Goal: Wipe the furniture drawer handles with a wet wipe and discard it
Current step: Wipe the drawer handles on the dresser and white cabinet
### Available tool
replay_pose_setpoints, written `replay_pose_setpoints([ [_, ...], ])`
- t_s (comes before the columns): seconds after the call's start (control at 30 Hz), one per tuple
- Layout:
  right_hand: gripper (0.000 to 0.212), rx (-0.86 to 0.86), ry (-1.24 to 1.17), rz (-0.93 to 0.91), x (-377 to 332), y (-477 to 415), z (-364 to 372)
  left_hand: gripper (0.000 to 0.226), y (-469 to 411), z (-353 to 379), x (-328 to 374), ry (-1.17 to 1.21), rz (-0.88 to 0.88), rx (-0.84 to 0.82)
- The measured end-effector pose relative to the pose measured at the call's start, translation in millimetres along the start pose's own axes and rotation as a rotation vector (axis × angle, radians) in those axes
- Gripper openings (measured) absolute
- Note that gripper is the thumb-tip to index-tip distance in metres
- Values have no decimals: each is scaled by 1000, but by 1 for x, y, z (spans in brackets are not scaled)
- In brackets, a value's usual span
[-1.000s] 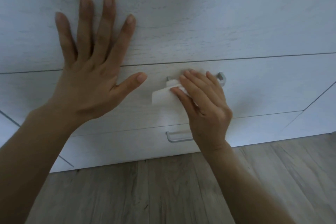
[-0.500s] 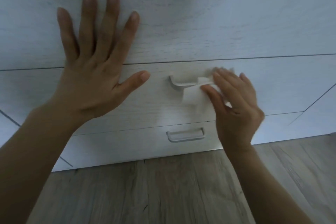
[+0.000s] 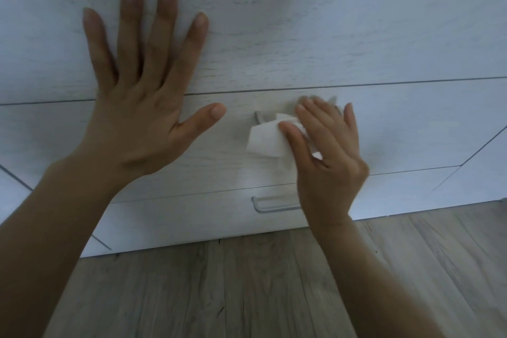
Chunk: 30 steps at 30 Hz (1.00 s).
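Observation:
A white wet wipe (image 3: 267, 140) is wrapped over the metal handle (image 3: 259, 117) of the middle drawer (image 3: 411, 123) of a pale wood-grain chest. My right hand (image 3: 326, 156) grips the wipe around that handle, thumb under and fingers over, and hides most of the bar; only the handle's left end shows. My left hand (image 3: 142, 101) lies flat with spread fingers on the front of the chest, up and to the left of the handle. The lower drawer's handle (image 3: 271, 204) sits below, its right part behind my right wrist.
Grey-brown wooden floorboards (image 3: 247, 288) run along the foot of the chest. Seams of neighbouring fronts (image 3: 480, 151) show at the right and far left.
My right hand slid the wipe right along the middle handle, then a little back left. My left hand stays flat on the chest front.

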State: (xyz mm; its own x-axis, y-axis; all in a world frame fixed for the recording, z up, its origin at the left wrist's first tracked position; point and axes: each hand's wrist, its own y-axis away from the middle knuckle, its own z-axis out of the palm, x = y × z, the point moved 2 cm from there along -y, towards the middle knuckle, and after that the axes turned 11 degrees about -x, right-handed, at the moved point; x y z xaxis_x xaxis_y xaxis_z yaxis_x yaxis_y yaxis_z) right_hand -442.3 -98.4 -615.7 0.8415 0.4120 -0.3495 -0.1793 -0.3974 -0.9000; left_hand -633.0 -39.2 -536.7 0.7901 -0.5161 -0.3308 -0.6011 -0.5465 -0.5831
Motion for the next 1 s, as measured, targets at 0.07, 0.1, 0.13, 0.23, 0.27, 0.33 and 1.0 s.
replay_pose_setpoints([
  [0.07,23,-5,4,-12,-10,-1,9,76,0,-1,0,8,3,-9],
  [0.1,23,-4,14,-13,-10,-2,9,77,0,-1,0,14,6,-13],
  [0.13,23,2,26,-1,-7,-1,6,77,0,-2,0,22,8,-17],
  [0.23,23,28,38,95,9,0,-8,77,0,-2,1,32,7,-28],
  [0.27,24,33,33,111,9,0,-9,77,1,-2,1,31,4,-29],
  [0.33,25,19,24,80,1,0,-2,77,0,-2,1,30,1,-28],
  [1.0,23,-18,3,-21,9,0,-2,77,0,-2,1,50,23,-13],
])
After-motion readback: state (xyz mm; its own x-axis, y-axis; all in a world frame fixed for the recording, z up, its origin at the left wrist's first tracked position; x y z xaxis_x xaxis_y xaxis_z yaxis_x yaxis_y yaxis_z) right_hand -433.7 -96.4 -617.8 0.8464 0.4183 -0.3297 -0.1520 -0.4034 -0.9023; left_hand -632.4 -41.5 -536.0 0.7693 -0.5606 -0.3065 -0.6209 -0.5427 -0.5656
